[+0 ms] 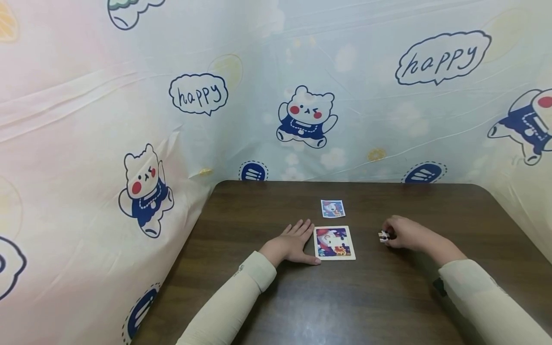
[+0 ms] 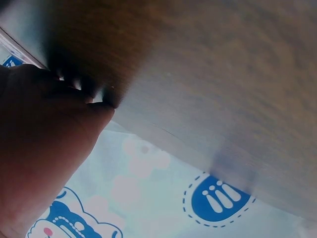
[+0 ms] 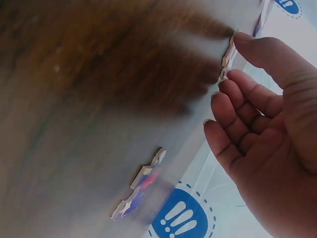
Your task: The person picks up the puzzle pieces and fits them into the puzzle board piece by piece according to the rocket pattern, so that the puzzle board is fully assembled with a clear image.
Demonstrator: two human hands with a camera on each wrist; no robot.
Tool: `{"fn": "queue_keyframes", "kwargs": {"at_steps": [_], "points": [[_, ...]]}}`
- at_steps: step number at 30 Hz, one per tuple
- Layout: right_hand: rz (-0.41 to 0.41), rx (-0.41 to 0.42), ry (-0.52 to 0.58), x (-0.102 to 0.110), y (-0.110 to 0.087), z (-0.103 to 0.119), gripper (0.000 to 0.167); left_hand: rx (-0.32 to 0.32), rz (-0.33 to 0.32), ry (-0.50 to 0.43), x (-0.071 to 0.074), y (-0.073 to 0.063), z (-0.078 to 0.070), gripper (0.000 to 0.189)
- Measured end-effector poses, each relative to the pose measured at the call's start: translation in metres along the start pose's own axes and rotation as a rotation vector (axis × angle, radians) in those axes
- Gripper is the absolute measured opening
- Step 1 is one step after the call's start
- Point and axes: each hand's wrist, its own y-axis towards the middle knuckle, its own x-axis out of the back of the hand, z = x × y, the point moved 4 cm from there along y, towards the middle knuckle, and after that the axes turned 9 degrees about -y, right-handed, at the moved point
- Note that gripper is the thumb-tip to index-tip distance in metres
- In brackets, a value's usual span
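Note:
A square jigsaw puzzle with a pale frame lies on the table, its picture partly filled and a light gap showing at its middle. My left hand rests beside its left edge with fingers spread and the thumb at the lower left corner. In the left wrist view that hand is dark, and its fingertips meet the tabletop. To the right of the puzzle, my right hand pinches a small puzzle piece between thumb and fingers. The right wrist view shows this piece edge-on at the fingertips.
Behind the puzzle lies a small picture card. Loose puzzle pieces sit on the table near the right hand. The brown wooden table ends at a patterned cloth at the back and sides.

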Motion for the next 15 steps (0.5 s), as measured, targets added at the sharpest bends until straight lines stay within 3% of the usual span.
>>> {"fn": "queue_keyframes", "kwargs": {"at_steps": [7, 15], "points": [[-0.017, 0.005, -0.015, -0.0015, 0.0023, 0.0004, 0.029, 0.010, -0.005, -0.021, -0.0021, 0.0045, 0.0026, 0.118], [-0.041, 0.032, -0.010, 0.0002, 0.0055, 0.0071, 0.030, 0.000, 0.000, -0.022, 0.0023, -0.0035, -0.0021, 0.116]]}}
